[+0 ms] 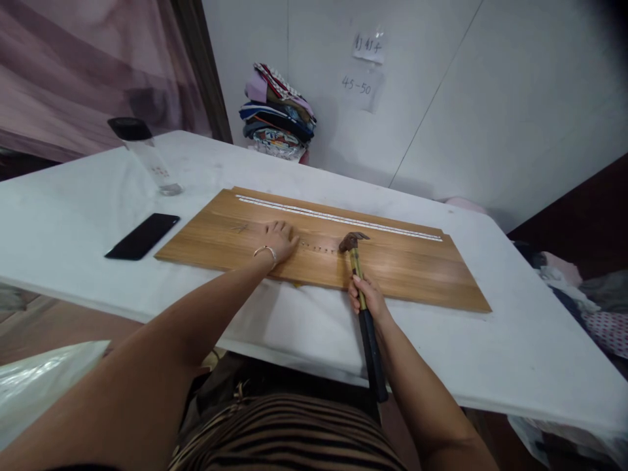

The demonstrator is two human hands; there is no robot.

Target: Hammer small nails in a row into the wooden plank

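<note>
A long wooden board [417, 261] lies on the white table. My left hand [280, 241] rests on it left of the middle, fingers spread and nothing held. To its right, a short row of several nails [320, 248] runs across the wood. My right hand [367, 294] grips the hammer [362, 302] partway along the handle. The hammer's head is over the board at the right end of the nail row, and its black grip hangs past the board's front edge. Small loose nails [239, 227] lie at the board's left. A white ruler strip [338, 218] runs along the back.
A black phone [143, 237] and a clear bottle with a dark lid [153, 162] stand or lie on the white table [515, 353] at the left. Folded clothes [279, 118] are stacked behind the table, against the wall. More cloth and bags are at the far right.
</note>
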